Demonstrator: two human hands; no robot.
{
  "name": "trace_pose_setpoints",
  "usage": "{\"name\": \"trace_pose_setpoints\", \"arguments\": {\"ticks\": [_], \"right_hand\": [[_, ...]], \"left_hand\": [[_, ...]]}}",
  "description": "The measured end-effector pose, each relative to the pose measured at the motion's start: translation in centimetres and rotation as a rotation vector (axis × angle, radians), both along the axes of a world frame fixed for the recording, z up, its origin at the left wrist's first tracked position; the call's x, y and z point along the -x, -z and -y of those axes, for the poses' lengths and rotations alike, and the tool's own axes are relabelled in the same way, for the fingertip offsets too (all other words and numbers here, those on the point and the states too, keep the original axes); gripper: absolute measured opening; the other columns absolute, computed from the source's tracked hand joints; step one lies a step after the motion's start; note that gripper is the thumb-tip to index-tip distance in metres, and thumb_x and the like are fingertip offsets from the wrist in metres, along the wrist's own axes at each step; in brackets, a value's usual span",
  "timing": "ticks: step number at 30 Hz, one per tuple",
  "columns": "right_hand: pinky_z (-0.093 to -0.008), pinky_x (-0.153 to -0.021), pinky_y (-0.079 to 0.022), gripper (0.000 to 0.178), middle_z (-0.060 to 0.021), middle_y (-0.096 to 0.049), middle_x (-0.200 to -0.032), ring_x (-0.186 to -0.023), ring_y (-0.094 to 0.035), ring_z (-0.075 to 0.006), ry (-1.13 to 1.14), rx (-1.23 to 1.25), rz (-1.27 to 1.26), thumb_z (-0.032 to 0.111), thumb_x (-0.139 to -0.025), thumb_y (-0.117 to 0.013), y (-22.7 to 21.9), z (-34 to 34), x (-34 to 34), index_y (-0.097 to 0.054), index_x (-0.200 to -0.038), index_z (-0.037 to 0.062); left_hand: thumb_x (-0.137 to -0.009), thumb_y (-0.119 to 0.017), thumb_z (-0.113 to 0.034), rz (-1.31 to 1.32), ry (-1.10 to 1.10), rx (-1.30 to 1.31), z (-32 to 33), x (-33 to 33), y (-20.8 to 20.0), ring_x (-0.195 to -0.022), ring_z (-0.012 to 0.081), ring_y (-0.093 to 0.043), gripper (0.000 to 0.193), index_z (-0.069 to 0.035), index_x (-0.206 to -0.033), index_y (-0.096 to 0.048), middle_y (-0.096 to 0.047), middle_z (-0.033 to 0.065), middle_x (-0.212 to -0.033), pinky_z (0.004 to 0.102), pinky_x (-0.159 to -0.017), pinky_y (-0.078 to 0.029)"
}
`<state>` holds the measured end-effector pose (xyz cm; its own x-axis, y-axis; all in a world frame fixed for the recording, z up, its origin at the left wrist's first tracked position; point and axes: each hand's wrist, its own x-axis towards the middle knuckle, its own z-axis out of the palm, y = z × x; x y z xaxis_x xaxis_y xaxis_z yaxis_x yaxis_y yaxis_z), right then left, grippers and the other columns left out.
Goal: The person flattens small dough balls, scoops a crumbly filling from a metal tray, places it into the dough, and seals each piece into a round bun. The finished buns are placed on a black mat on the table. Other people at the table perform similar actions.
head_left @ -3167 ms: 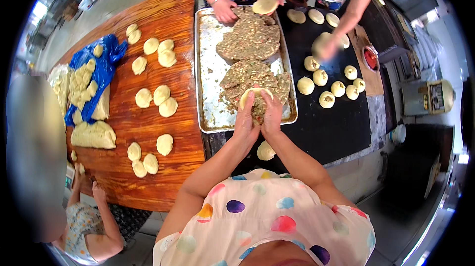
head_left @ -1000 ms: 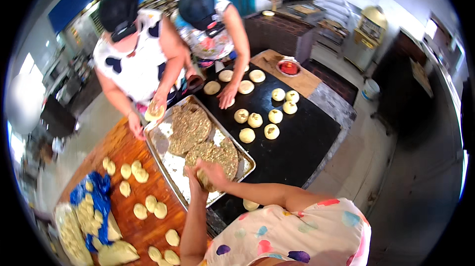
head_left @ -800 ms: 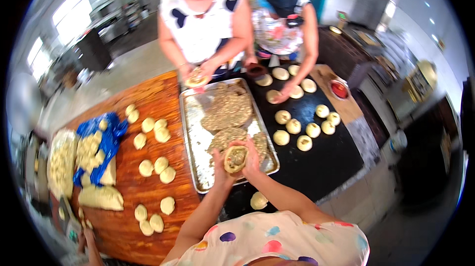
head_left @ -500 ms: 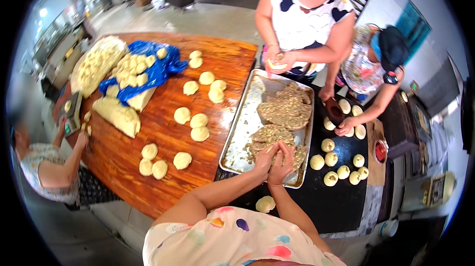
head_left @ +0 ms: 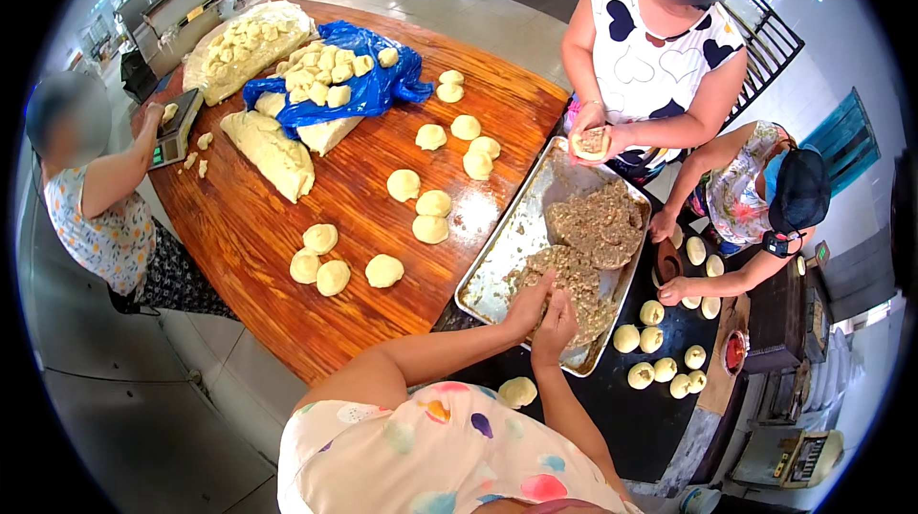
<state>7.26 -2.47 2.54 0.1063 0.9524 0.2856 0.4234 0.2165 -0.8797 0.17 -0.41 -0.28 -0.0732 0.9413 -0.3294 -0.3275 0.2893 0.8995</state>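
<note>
With left hand and right hand cupped together near the filling, any contents hidden, pressure was best kept gentle.

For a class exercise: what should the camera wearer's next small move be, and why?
Perhaps tilt the left hand and right hand slightly apart above the tray to check between them: they are close together over the chopped filling, whatever they may hold is hidden, and anything loose would likely land there.
</note>
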Motion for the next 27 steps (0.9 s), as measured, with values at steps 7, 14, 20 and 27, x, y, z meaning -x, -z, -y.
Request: {"name": "trace_pose_setpoints", "arguments": {"ticks": [7, 14, 20, 27], "right_hand": [[-0.0332, -0.081, -0.049, 0.047, -0.0117, -0.067, -0.091, -0.086, -0.064, -0.0215, 0.010, 0.064, -0.547, 0.033, -0.104, -0.040, -3.7, -0.6, 0.7, -0.068, -0.092, -0.0028], [-0.0371, -0.093, -0.045, 0.026, -0.0136, -0.065, -0.107, -0.102, -0.060, -0.0249, 0.091, -0.255, -0.186, 0.017, -0.097, -0.048, -2.4, 0.7, 1.4, -0.065, -0.103, -0.0018], [-0.0390, -0.105, -0.037, 0.034, -0.0149, -0.058, -0.127, -0.119, -0.052, -0.0267, -0.009, -0.180, -0.187, 0.023, -0.099, -0.050, -4.6, 2.8, 1.4, -0.061, -0.121, -0.0014], [-0.0363, -0.100, -0.042, 0.051, -0.0139, -0.066, -0.106, -0.102, -0.061, -0.0231, 0.107, 0.095, -0.512, 0.040, -0.101, -0.040, -4.3, 1.2, -3.6, -0.066, -0.109, -0.0037]], "left_hand": [[-0.095, -0.039, -0.065, 0.313, 0.031, -0.077, -0.8, 1.4, -3.7, -0.091, 0.0136, -0.055, 0.065, -0.005, -0.096, -0.065, -0.062, 0.0052, -0.094, 0.0290, -0.080, -0.046], [-0.103, -0.046, -0.028, 0.253, -0.015, -0.251, 2.6, 0.4, -4.0, -0.088, 0.0088, -0.052, 0.027, -0.005, -0.106, -0.059, -0.057, 0.0012, -0.097, 0.0261, -0.076, -0.045], [-0.101, -0.048, -0.032, 0.129, 0.079, -0.239, 2.2, 1.9, -4.9, -0.088, 0.0113, -0.055, 0.032, -0.006, -0.113, -0.062, -0.061, 0.0020, -0.098, 0.0276, -0.078, -0.046], [-0.095, -0.042, -0.062, -0.143, 0.471, -0.148, 1.8, 0.2, -10.8, -0.109, 0.0163, -0.056, 0.065, -0.005, -0.123, -0.055, -0.062, 0.0074, -0.112, 0.0314, -0.091, -0.044]]}}
